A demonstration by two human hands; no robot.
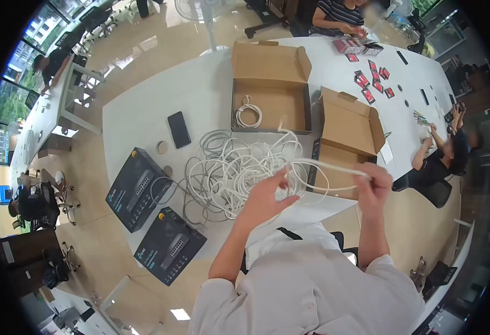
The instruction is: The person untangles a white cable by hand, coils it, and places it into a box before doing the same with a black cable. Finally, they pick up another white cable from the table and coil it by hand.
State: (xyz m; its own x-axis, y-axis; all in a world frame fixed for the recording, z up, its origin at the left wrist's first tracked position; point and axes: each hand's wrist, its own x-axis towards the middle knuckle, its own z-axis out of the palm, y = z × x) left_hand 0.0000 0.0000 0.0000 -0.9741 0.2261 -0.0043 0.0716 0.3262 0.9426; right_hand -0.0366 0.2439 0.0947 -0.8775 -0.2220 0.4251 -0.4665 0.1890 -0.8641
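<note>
A tangled heap of white and grey network cables lies on the white table in front of me. My right hand is closed around a white network cable, raised over the right side of the heap. The cable runs leftward in a loop from that hand to the tangle. Over the heap's front edge, my left hand has its thumb stretched away from its fingers, near the loose strands; no cable is plainly gripped in it. Some strands behind the left hand are hidden.
An open cardboard box holds a coiled white cable; another open box stands right of it. Two dark TP-Link boxes, a phone and tape rolls lie left. Other people sit at the table's far and right sides.
</note>
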